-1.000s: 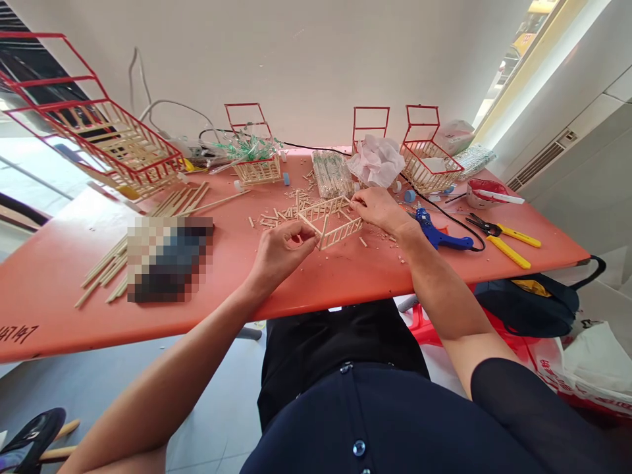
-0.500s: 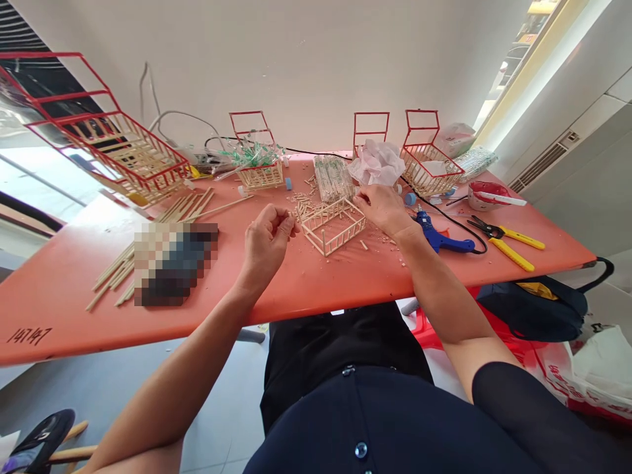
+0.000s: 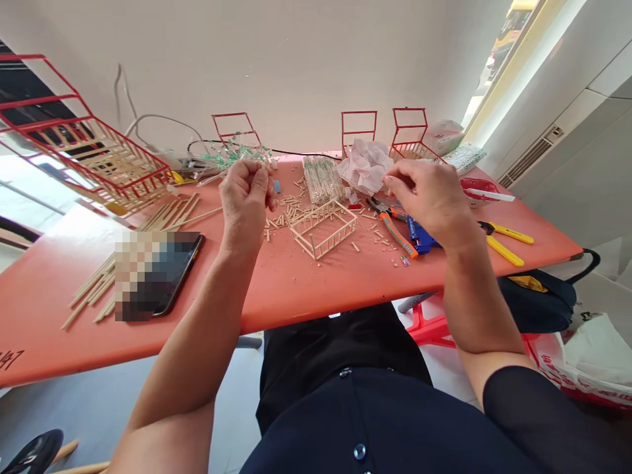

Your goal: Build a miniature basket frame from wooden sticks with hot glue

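A small open frame of pale wooden sticks point(image 3: 326, 230) rests on the orange table point(image 3: 291, 289). Raised above the table to its left is my left hand point(image 3: 247, 204), thumb and fingers pinched together; anything between them is too small to make out. My right hand point(image 3: 429, 197) is raised on the other side, also pinched, in front of the crumpled pale tissue point(image 3: 366, 166) and over the blue glue gun point(image 3: 421, 237). Cut stick pieces point(image 3: 295, 212) lie scattered behind the frame. Orange-handled pliers point(image 3: 395, 230) lie right of it.
Long sticks point(image 3: 101, 280) and a phone point(image 3: 180, 280), partly pixelated, lie at the left. Red-edged stick baskets point(image 3: 123, 171) stand toward the back. Clear packets point(image 3: 322, 181), yellow-handled pliers point(image 3: 508, 243) and a red bowl point(image 3: 478, 186) are also on the table.
Both hands have risen and moved apart, my right hand away from the frame's corner. The orange-handled pliers have come into sight. The whole view has shifted slightly.
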A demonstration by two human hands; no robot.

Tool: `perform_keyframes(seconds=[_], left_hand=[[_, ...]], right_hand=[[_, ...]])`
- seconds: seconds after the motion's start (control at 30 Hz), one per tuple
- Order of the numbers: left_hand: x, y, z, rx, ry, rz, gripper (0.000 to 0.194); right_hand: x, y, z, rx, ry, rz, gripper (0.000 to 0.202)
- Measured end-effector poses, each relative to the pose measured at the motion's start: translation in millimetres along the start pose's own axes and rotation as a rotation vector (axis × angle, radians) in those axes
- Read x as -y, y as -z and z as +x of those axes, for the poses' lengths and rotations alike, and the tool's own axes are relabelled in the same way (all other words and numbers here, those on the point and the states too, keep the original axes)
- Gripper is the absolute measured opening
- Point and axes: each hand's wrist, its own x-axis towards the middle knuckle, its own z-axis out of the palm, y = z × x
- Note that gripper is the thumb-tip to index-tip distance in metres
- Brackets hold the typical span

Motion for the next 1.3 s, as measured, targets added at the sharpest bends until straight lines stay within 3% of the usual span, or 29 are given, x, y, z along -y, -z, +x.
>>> perform_keyframes(seconds=[0.13, 0.3, 0.43, 0.57, 0.7, 0.83, 0.97, 1.07, 1.13, 1.2, 1.3], left_hand=[[12, 12.9, -4, -0.045, 0.033, -0.026, 0.029], [13, 18.9, -3, -0.080, 0.042, -0.080, 0.027], [15, 19.8, -2, -0.060, 0.053, -0.106, 0.025], [19, 19.9, -3, -0.019, 0.080, -0.090, 0.029], [21, 16.2, -5, 0.022, 0.115, -0.078, 0.029], [21, 12.2, -7, 0.024, 0.162, -0.070, 0.027], [19, 9.4, -8, 0.030, 0.174, -0.040, 0.027], [17, 5.4, -10, 0.032, 0.158, -0.018, 0.026], [16, 2.0, -12, 0.033, 0.140, 0.001, 0.027], [16, -0.6, -13, 0.033, 0.119, 0.020, 0.027], [17, -0.7, -13, 0.026, 0.083, 0.019, 0.024]], right_hand=[[-44, 16, -36, 0.033, -0.078, -0.094, 0.023], [-104, 15, -76, 0.110, -0.084, -0.188, 0.028], [-120, 8, -92, 0.221, -0.068, -0.308, 0.032], [-113, -7, -92, 0.285, -0.049, -0.471, 0.038], [-113, -23, -88, 0.276, -0.060, -0.479, 0.046], [-126, -28, -89, 0.186, -0.027, -0.367, 0.045], [-126, -13, -88, 0.010, -0.067, -0.199, 0.041], [-106, 3, -75, -0.132, -0.163, -0.099, 0.043], [-85, 6, -58, -0.151, -0.161, 0.047, 0.050], [-62, -1, -37, -0.123, -0.100, 0.266, 0.053], [-30, -25, -4, 0.021, 0.059, 0.645, 0.054]])
